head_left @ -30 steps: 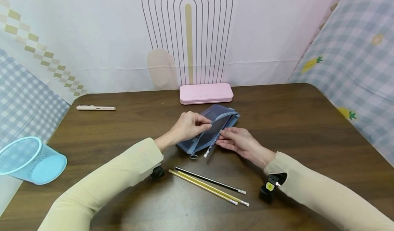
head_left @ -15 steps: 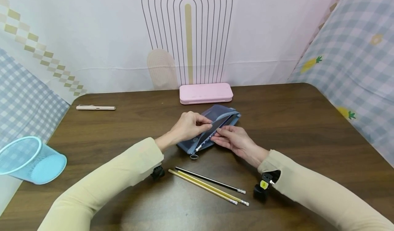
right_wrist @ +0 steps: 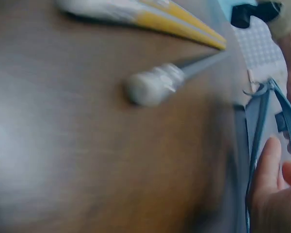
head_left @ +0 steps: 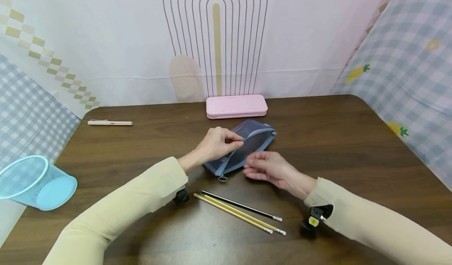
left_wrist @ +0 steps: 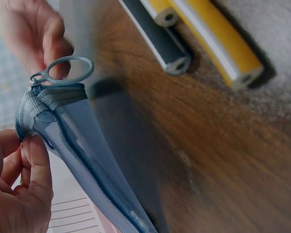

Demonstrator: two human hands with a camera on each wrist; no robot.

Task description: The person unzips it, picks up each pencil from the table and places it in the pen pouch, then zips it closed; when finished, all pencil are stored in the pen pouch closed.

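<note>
The left hand (head_left: 213,145) is pinching the far edge of the zippered opening on the blue mesh pouch (head_left: 249,148), which is lying open on the bench (head_left: 328,139) in front of the pink case (head_left: 236,107). The right hand (head_left: 270,169) is hovering at the near edge of that opening, fingers loosely bent and visibly gripping nothing; contact with the mesh is remaining unclear. The black pencil (head_left: 243,206) and two yellow pencils (head_left: 232,214) are lying together nearer the person, apart from the pouch.
</note>
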